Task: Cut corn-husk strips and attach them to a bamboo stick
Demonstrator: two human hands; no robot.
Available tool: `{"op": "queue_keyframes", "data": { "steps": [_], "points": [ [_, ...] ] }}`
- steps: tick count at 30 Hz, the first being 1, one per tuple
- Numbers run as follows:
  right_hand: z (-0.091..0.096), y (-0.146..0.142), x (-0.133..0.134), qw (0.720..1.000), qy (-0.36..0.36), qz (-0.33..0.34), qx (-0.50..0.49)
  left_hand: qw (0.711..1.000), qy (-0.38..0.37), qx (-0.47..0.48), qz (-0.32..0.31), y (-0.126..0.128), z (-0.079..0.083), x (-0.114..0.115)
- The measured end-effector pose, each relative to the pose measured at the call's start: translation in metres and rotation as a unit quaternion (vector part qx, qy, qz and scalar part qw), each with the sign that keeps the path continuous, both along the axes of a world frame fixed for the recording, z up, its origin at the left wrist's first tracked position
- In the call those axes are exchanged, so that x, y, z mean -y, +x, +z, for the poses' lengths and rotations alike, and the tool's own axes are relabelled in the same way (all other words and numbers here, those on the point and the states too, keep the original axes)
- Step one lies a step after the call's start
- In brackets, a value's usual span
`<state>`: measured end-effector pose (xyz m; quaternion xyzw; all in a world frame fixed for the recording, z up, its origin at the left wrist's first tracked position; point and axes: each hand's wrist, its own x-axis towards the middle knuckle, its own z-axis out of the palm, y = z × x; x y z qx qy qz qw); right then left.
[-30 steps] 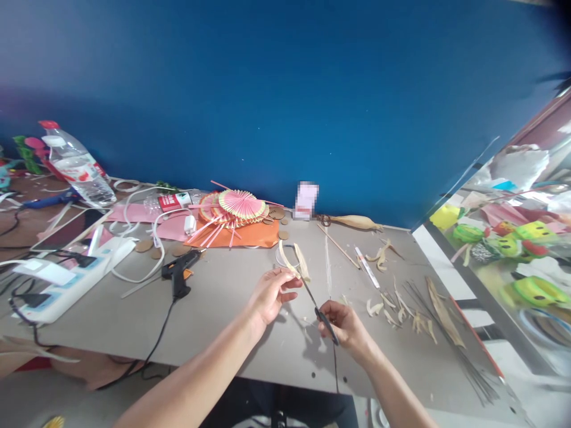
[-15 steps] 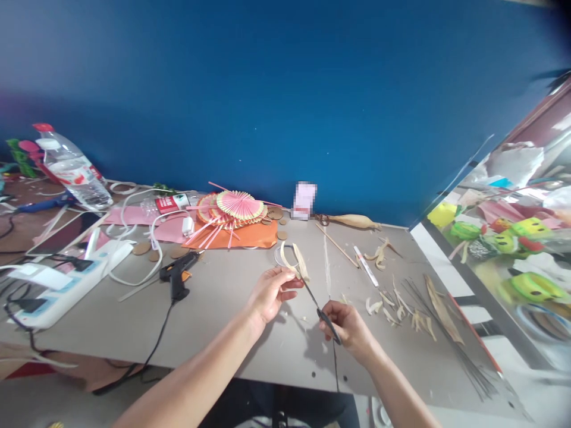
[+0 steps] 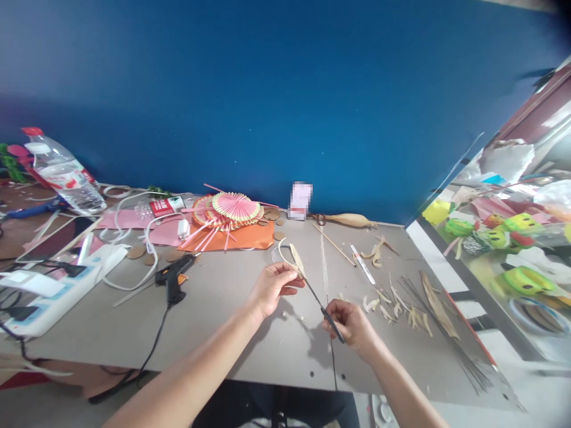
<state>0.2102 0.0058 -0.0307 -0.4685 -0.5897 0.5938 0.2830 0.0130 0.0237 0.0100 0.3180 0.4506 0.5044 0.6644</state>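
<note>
My left hand (image 3: 271, 291) pinches a pale, dry husk strip (image 3: 297, 260) between thumb and fingertips, its curved ends standing up above the fingers. In my right hand (image 3: 351, 327) is a pair of scissors (image 3: 332, 326) with dark handles. Their narrow blades point up and left and reach the strip beside my left fingertips. Whether the blades are closed on the strip I cannot tell. Curled husk scraps (image 3: 387, 308) lie on the table to the right of my right hand, and small bits lie below my left hand.
A black glue gun (image 3: 172, 279) and a white power strip (image 3: 74, 297) with cables lie to the left. Behind are pink paper fans (image 3: 234, 208) on orange paper. A white marker (image 3: 363, 266), thin wires (image 3: 464, 351) and a long dry husk (image 3: 437, 300) lie right.
The view has shifted slightly, so most things sit a little further left. The husk strip in my left hand has turned and its ends look narrower. Both hands keep their holds.
</note>
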Motion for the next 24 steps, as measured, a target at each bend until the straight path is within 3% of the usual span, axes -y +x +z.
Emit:
{"op": "queue_keyframes", "data": {
  "steps": [7, 24],
  "points": [
    [0.0061, 0.002, 0.0002, 1.0, -0.009, 0.015, -0.016, 0.999, 0.038, -0.015, -0.02, 0.0002, -0.0003, -0.0017],
    [0.0024, 0.0059, -0.0011, 0.999, 0.035, 0.013, 0.039, 0.999, 0.029, -0.02, -0.029, -0.0024, -0.0012, -0.0029]
  ]
}}
